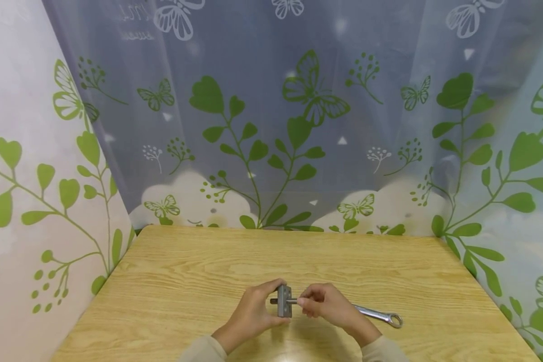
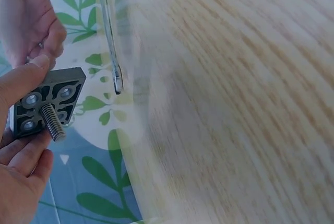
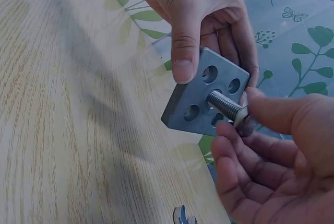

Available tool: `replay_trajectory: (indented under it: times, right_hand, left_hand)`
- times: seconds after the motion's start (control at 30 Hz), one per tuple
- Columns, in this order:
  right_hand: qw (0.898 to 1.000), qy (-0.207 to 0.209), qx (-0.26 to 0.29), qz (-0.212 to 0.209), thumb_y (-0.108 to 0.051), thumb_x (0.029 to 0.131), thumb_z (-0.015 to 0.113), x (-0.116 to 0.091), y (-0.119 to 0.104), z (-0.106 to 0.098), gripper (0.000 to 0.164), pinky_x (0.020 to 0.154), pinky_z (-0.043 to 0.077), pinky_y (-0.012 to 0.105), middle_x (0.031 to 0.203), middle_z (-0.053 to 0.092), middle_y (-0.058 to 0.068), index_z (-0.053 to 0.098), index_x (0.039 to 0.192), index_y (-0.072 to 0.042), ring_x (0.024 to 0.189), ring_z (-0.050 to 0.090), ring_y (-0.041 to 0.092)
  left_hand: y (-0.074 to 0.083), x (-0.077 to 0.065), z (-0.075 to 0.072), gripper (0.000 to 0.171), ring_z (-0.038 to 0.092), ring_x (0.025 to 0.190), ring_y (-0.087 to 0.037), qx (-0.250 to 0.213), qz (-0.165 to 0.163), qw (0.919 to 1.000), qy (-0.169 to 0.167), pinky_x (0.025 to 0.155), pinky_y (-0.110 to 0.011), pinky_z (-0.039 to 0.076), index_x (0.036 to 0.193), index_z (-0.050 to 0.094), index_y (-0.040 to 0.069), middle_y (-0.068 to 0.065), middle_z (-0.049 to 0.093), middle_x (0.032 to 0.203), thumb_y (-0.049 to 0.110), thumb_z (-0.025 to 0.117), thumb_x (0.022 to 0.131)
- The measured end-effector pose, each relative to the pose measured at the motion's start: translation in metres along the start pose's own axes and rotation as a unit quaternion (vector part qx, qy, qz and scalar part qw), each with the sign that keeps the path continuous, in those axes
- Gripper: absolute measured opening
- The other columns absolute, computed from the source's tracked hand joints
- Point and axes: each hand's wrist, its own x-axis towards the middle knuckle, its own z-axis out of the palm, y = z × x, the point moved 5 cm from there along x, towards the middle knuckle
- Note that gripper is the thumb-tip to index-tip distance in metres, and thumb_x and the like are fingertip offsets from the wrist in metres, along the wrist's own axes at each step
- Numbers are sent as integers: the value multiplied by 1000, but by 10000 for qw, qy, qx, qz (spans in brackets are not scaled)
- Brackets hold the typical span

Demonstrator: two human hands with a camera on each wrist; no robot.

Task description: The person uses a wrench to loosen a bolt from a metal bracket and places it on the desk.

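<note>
My left hand [image 1: 253,306] holds a square grey metal plate [image 3: 198,94] by its opposite edges, thumb on one and fingers on the other. The plate is raised over the table and has round holes near its corners. A threaded bolt [image 3: 224,105] runs through its centre. On the flat side, my right hand [image 1: 329,305] pinches the hexagonal end of the bolt between thumb and fingertips, which partly hide it. In the left wrist view, the bolt's threaded tip [image 2: 54,125] sticks out of the plate's ribbed side.
A silver combination wrench [image 1: 380,315] lies on the wooden table [image 1: 199,261] just beyond my right hand, its ring end pointing right. Curtains [image 1: 253,151] printed with leaves and butterflies hang along the back and both sides of the table.
</note>
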Motion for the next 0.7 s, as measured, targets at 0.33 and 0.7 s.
replay_trajectory:
  times: [0.33,0.7]
  right_hand:
    - [9984,396,13,-403,-1,84,70,0,-5,-3,21,66,54,23,96,64,15,66,105,2,80,58,16]
    - [9987,288,290,316,-36,100,50,0,5,0,48,72,59,37,88,67,11,61,105,10,78,65,22]
  left_hand:
    - [1,0,-1,65,64,107,-20,-81,-67,9999,15,92,-36,55,122,59,4,-6,68,115,13,89,66]
    - [-3,0,-1,65,64,108,-20,24,-110,9999,35,93,-31,54,122,59,6,-6,67,116,16,90,65]
